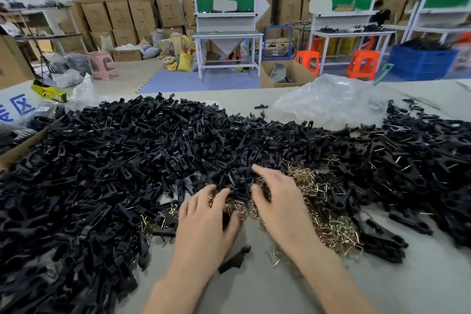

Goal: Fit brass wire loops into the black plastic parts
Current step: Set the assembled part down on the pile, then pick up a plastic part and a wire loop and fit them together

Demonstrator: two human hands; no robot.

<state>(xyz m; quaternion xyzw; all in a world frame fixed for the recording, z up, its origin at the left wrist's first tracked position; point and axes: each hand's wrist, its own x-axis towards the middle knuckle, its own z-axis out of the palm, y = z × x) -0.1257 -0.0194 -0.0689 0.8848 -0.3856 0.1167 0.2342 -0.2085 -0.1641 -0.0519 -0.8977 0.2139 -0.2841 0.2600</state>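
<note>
Where the two hands meet, the brass wire loops (pixel 321 214) lie in a loose, tangled heap on the grey table (pixel 254 290). They are thin, shiny and bent in small hook shapes. Around them, on the left, behind and on the right, the black plastic parts (pixel 142 150) make a much bigger heap; they are flat, long, matt pieces, many with a slot. On the right side some of them show a thin wire sticking out. The left hand (pixel 206 222) lies palm down with bent fingers at the border of loops and black parts. Something dark is under its thumb, but I cannot tell if it grips it. The right hand (pixel 279 202) is spread over the loops with lightly bent fingers, the tips touching the heap, and nothing is seen in its grasp. One single black part (pixel 234 259) lies apart on the bare table between the forearms. Free table surface is only near the person, between and to the right of the arms. On the left the black heap reaches the near edge and a cardboard box (pixel 17 153). At the far edge lies a crumpled clear plastic bag (pixel 331 102).
</note>
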